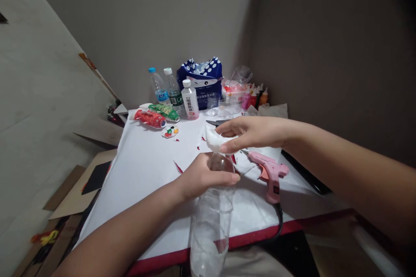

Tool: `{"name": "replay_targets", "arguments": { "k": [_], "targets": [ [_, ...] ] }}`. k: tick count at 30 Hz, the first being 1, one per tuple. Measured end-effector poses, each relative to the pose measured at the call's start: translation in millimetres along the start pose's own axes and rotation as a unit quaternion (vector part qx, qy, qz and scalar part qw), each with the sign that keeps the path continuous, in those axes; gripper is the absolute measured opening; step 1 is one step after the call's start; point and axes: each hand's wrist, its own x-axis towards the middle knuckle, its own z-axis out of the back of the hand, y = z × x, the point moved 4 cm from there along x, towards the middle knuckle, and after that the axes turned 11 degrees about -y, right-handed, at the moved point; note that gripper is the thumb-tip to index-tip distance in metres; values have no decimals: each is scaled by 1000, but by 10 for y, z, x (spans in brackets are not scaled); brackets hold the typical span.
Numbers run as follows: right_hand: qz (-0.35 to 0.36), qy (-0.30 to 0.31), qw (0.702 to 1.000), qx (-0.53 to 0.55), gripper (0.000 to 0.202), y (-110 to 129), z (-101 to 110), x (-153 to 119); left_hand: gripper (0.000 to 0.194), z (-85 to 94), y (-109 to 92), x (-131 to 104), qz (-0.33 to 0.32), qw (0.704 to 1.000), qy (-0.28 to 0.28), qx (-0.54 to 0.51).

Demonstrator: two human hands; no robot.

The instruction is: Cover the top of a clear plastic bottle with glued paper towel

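Note:
My left hand (208, 175) is wrapped round the upper part of a clear plastic bottle (212, 225), held tilted in front of the table's edge. Something whitish shows inside its lower end. Pinched between the fingers and thumb of my right hand (242, 134) is a piece of white tissue (214, 140), just above the bottle's upper end. Beside the bottle, on its right, a pink glue gun (271, 173) lies on the table. Beyond my right hand are the dark blades of scissors (214, 123), partly hidden.
The white-covered table (139, 173) carries red (149, 118) and green (165, 111) fish-shaped crafts and a paint palette (170, 131). Behind stand several bottles (190, 100), a blue tissue pack (208, 95) and paint bottles (253, 98). Cardboard (81, 186) lies left; a dark flat object (308, 175) lies right.

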Motion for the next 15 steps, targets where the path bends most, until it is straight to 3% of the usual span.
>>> {"name": "replay_targets", "arguments": {
  "k": [5, 15],
  "targets": [
    [3, 35, 994, 108, 26, 53, -88, -49, 29, -7, 7, 6, -1, 1000, -2, -9],
    [8, 41, 986, 163, 25, 65, -117, -64, 26, -2, 1, 2, -3, 1000, -9, -15]
  ]
}}
